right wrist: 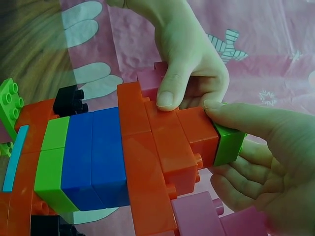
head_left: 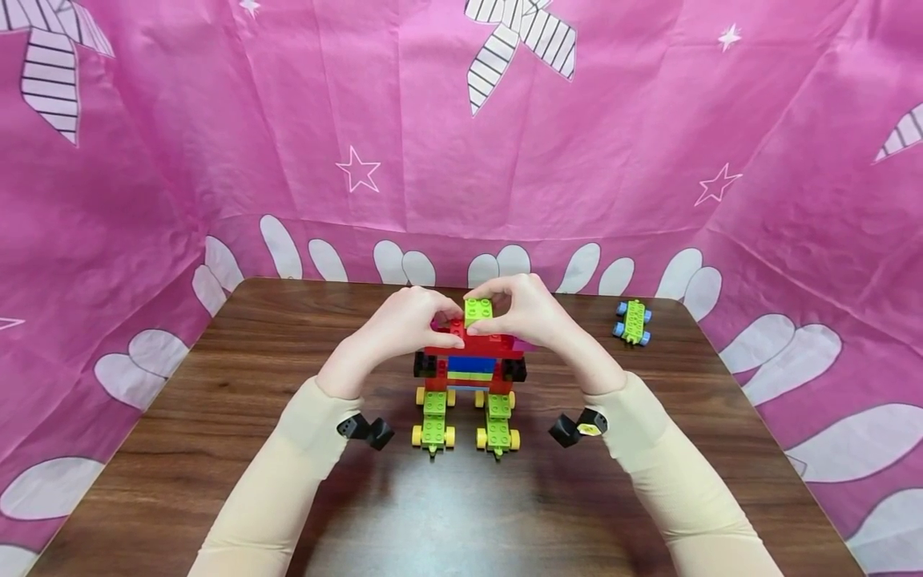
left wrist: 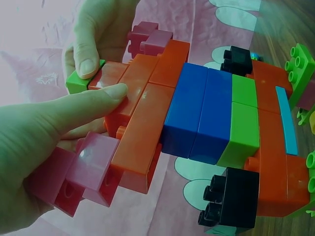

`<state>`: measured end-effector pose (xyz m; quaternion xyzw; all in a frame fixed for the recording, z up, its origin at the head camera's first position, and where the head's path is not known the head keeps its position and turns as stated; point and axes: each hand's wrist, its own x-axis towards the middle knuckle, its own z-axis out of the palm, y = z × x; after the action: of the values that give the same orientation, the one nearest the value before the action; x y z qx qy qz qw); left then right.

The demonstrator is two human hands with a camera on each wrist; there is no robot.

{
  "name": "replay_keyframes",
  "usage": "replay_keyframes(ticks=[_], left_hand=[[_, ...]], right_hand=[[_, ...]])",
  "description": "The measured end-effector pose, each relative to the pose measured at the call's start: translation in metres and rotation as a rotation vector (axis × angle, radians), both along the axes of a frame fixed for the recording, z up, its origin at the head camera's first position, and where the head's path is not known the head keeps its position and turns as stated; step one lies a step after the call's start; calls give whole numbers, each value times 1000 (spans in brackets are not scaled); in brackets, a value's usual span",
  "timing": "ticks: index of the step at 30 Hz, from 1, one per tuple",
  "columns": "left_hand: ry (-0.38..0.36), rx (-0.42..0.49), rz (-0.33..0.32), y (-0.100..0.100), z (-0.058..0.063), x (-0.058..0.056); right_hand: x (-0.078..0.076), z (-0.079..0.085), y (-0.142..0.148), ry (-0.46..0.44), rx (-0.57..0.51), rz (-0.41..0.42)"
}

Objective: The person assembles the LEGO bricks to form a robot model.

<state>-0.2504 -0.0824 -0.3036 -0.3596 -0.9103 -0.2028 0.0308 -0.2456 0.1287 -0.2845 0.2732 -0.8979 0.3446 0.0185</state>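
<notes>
A figure of stacked toy building bricks stands upright on the table, with red bricks across its upper part and blue bricks and lime ones below. At its top sits a lime green brick; my right hand pinches it between thumb and fingers, against the red brick beneath. My left hand grips the red upper section, its thumb pressing the front face. Pink bricks jut from the sides near the hands. Black bricks stick out lower down. Two lime wheeled bases with yellow wheels carry the figure.
A small lime car base with blue wheels lies at the back right of the brown wooden table. Pink patterned cloth hangs behind and along both sides. A black camera mount is on each wrist.
</notes>
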Motion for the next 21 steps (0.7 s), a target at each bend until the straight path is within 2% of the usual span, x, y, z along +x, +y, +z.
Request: replay_keyframes(ticks=[21], left_hand=[[-2,23,-19,0,-1,-2]], right_hand=[[0,-1,-1,-2,24,-39]])
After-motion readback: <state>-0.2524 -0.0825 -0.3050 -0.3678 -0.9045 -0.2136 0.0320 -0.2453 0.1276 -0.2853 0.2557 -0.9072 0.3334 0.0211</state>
